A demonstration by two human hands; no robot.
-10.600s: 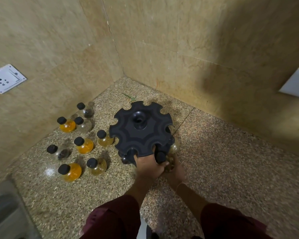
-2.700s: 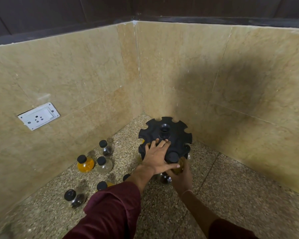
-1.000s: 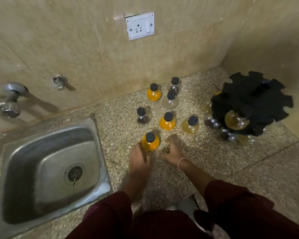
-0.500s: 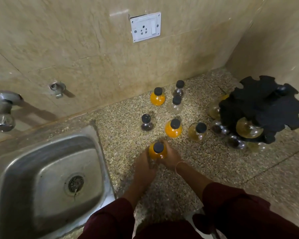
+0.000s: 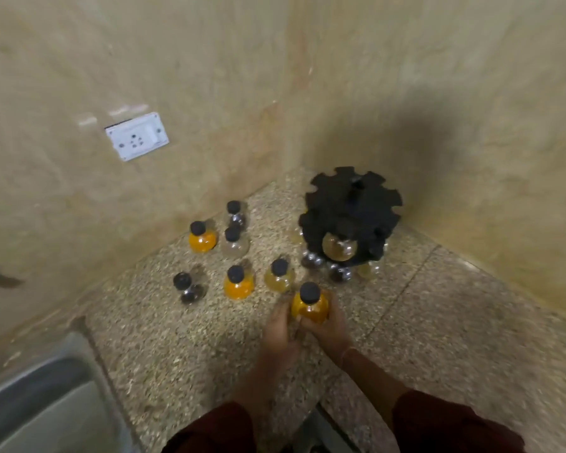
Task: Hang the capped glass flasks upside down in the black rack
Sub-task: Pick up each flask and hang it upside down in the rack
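Note:
An orange flask with a black cap (image 5: 308, 307) is upright, lifted a little off the speckled counter (image 5: 438, 322). My left hand (image 5: 280, 331) and my right hand (image 5: 329, 325) both grip its round body from either side. The black notched rack (image 5: 352, 207) stands in the corner behind, with one amber flask (image 5: 339, 246) hanging upside down at its front and several more flasks (image 5: 337, 273) hanging lower down. Several capped flasks stand on the counter to the left: orange (image 5: 238, 284), pale yellow (image 5: 278, 276), dark (image 5: 187, 287), orange (image 5: 202, 238), clear (image 5: 234, 243).
Tiled walls close the corner on the left and right. A white wall socket (image 5: 137, 136) is on the left wall. A steel sink (image 5: 40, 410) lies at the lower left. A dark flask (image 5: 235, 214) stands nearest the left wall.
Both hands have closed round the orange flask and carried it to the right, nearer the rack. The view has swung right, so the sink and tap slid out of frame.

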